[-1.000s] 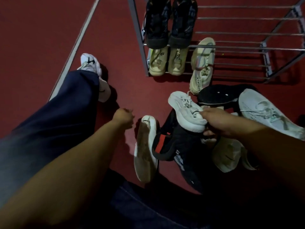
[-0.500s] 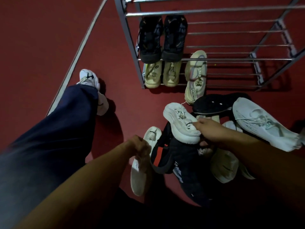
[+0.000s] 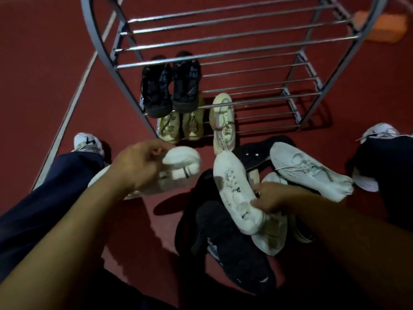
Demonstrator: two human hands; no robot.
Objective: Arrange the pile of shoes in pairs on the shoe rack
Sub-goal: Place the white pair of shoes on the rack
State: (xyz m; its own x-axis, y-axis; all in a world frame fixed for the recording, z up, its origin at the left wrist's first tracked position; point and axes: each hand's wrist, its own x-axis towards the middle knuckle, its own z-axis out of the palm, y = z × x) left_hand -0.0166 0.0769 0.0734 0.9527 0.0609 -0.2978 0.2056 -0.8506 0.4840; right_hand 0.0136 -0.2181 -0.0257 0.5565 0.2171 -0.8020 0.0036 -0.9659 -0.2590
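My left hand (image 3: 136,166), empty a second ago, now grips a white knit sneaker (image 3: 178,168) lifted off the red floor (image 3: 44,63). My right hand (image 3: 270,199) stays closed on the matching white lace-up sneaker (image 3: 234,191) above the pile. With both in hand, I judge this pair ready for the grey metal shoe rack (image 3: 234,43).

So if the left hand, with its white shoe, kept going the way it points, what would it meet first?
Probably the yellowish pair on the rack's bottom shelf; the left hand and white shoe aim there, though depth is unclear.
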